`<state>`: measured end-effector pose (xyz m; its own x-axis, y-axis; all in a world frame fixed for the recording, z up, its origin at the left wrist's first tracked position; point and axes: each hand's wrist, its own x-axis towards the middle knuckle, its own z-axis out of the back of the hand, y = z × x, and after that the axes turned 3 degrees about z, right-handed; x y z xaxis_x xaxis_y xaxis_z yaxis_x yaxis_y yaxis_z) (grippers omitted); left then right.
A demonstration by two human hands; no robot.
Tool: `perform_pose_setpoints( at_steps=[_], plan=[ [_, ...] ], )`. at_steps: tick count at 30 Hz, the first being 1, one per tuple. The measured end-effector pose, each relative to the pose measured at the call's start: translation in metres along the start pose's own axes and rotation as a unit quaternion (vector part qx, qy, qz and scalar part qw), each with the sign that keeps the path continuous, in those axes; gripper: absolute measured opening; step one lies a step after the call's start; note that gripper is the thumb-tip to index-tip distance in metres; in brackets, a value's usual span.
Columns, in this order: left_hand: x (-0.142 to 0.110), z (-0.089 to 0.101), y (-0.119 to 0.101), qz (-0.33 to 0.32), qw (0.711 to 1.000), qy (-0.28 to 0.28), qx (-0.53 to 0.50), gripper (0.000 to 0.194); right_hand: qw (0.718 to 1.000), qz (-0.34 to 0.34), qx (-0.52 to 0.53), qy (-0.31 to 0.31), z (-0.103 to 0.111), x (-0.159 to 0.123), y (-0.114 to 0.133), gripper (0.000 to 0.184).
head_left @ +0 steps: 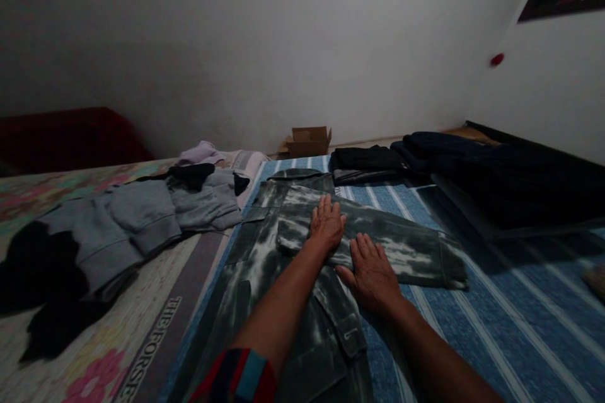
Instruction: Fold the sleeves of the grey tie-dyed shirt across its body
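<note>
A dark green and white tie-dye jacket (265, 245) lies spread on a blue striped cloth. One of its sleeves (401, 245) is laid across the body and sticks out to the right. Flat on this sleeve, near the middle of the jacket, rests my left hand (328, 225), fingers stretched out. Lower and to the right, my right hand (373, 271) presses on the sleeve's near edge, its fingers spread and thumb apart. A buttoned cuff or tab (347, 327) shows below the hands. My left forearm covers part of the jacket.
Grey and black clothes (127, 220) lie heaped at left on a floral sheet (155, 289). Folded dark garments (363, 158) sit at the back, with a larger dark pile (515, 182) at right. A cardboard box (309, 141) stands by the wall. Blue striped cloth (520, 302) extends rightward.
</note>
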<state>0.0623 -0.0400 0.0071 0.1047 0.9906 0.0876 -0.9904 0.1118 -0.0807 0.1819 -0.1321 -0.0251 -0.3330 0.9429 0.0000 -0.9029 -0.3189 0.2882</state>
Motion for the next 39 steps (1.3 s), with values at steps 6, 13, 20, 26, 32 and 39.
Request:
perform_pose_setpoints(
  at_steps=[6, 13, 20, 26, 32, 39],
  plan=[
    [0.013, -0.015, -0.002, -0.035, 0.998, 0.046, -0.010, 0.060, 1.000, -0.002, 0.009, -0.001, 0.003, -0.001, 0.001, 0.075],
    [0.014, -0.017, 0.002, -0.046, 0.997, 0.065, -0.001, 0.066, 1.000, -0.001, 0.015, -0.009, 0.000, 0.001, 0.000, 0.076],
    [0.015, -0.011, 0.007, -0.066, 0.995, 0.077, 0.001, 0.071, 1.000, -0.005, 0.021, 0.003, 0.006, 0.001, 0.001, 0.076],
    [0.015, -0.012, 0.008, -0.072, 0.995, 0.070, -0.003, 0.080, 1.000, 0.003, 0.018, 0.022, 0.007, -0.002, -0.001, 0.077],
    [0.016, -0.010, 0.007, -0.070, 0.994, 0.079, -0.007, 0.085, 1.000, 0.000, 0.011, 0.022, 0.005, -0.015, -0.006, 0.075],
    [0.018, -0.010, 0.006, -0.064, 0.995, 0.082, -0.002, 0.085, 0.999, -0.019, 0.019, 0.027, 0.014, -0.032, -0.006, 0.071]
  ],
)
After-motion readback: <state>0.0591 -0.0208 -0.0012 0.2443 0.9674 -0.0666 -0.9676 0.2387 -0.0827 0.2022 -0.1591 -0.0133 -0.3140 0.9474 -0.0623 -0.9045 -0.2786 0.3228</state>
